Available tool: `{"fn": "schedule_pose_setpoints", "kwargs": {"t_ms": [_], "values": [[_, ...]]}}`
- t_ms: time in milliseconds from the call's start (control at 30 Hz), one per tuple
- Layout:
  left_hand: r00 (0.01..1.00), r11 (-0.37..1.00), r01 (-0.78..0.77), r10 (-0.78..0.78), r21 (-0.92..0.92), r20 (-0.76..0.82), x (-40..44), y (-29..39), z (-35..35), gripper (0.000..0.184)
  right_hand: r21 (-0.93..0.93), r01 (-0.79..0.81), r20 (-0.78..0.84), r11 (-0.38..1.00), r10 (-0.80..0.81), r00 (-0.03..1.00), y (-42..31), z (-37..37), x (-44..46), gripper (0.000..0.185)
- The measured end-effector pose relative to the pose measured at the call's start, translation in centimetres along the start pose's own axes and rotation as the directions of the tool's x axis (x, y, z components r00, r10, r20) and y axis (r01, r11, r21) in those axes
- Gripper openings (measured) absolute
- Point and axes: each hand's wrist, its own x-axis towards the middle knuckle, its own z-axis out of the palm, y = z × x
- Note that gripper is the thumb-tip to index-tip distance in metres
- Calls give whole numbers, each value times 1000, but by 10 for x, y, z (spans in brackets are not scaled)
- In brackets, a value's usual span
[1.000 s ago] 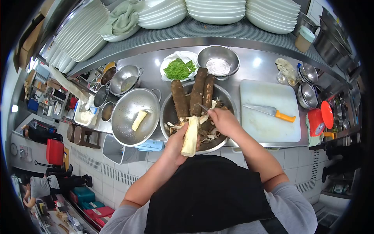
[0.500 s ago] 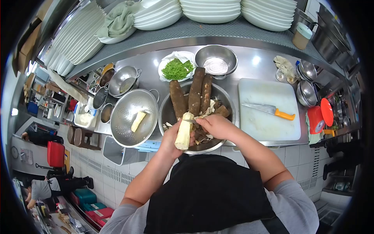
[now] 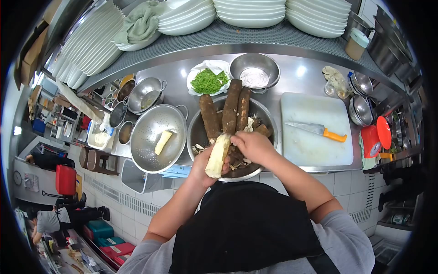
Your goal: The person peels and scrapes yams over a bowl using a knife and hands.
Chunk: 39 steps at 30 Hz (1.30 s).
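Observation:
My left hand (image 3: pixel 200 167) is closed round a pale, peeled cassava-like root (image 3: pixel 217 157), held tilted over the near side of a large steel bowl (image 3: pixel 274 119). My right hand (image 3: pixel 254 147) is closed at the root's upper end, on a small blade mostly hidden by the fingers. Three long, brown, unpeeled roots (image 3: pixel 232 108) lean in the bowl, above loose peelings (image 3: pixel 238 160). To the left, a steel colander (image 3: pixel 142 153) holds another peeled piece (image 3: pixel 163 142).
A knife with an orange handle (image 3: pixel 335 135) lies on a white cutting board (image 3: pixel 315 153) at right. Behind the bowl are a plate of green strips (image 3: pixel 208 82) and a steel basin (image 3: pixel 275 73). Stacked plates (image 3: pixel 250 13) line the shelf above. A person (image 3: pixel 50 221) is at far left.
My right hand has shifted slightly at the root's upper end, and the blade that showed there is now mostly hidden. The root tilts a little more to the left at its near end.

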Motion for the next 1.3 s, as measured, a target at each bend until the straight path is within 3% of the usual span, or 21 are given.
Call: {"fn": "schedule_pose_setpoints", "kwargs": {"t_ms": [33, 100, 167, 267, 367, 400, 467, 633, 667, 800, 867, 967, 1000, 1100, 1133, 1267, 1300], "values": [[999, 999, -23, 22, 48, 36, 0, 1, 2, 40, 1, -3, -3, 1000, 3, 1000, 7, -1, 5, 44], [999, 998, -25, 24, 51, 33, -2, 2, 8, 39, 11, -196, -58, 981, 196, 979, 20, -5, 8, 47], [999, 998, -47, 46, 50, 19, -3, 6, 7, 38, 36, -174, -62, 984, 176, 982, 9, -11, 4, 48], [998, 999, -38, 40, 35, -41, 3, 5, 6, 40, -31, 9, -63, 999, -11, 998, -17, -19, -15, 42], [991, 989, -58, 73, 133, -115, 3, 4, 6, 39, -3, 94, -62, 996, -94, 994, -29, -15, -18, 41], [992, 988, -53, 68, 144, -104, 2, 4, 7, 40, -2, 89, -63, 996, -89, 994, -24, -13, -15, 41], [994, 986, -53, 68, 157, -90, -1, 4, 12, 41, -48, -76, -82, 996, 72, 994, -6, -8, -1, 42], [987, 982, -102, 120, 157, -106, -4, 8, 15, 41, -58, -129, -67, 990, 126, 990, 4, -20, -7, 46], [993, 993, -97, 101, 72, -55, -1, 8, 9, 41, -36, -90, -63, 995, 88, 994, -4, -22, -11, 45], [996, 997, -74, 75, 16, -50, 6, 7, 0, 43, 66, 163, -20, 984, -162, 987, -32, -22, -34, 39], [974, 981, -186, 191, 47, -118, 9, 3, 10, 44, 51, 297, -50, 953, -295, 954, -45, -17, -45, 36], [981, 980, -195, 196, -34, 11, 8, 2, 11, 44, -60, 279, 10, 958, -279, 960, -43, -9, -42, 37], [977, 984, -180, 180, 10, -117, 7, -2, 17, 43, -59, 278, -34, 959, -280, 959, -39, -8, -39, 36], [958, 977, -212, 207, -3, -196, 9, -2, 17, 44, -112, 309, -52, 944, -316, 947, -34, -5, -31, 37], [956, 977, -215, 209, -6, -206, 9, -1, 20, 43, -111, 313, -134, 943, -327, 936, -35, -2, -31, 37], [956, 984, -180, 170, -17, -239, 0, 3, 21, 42, -72, 284, -128, 956, -291, 948, -29, 4, -22, 38], [980, 991, -132, 129, -4, -154, 3, -1, 4, 41, -81, 161, -136, 984, -171, 976, -23, 1, -16, 40]]}}
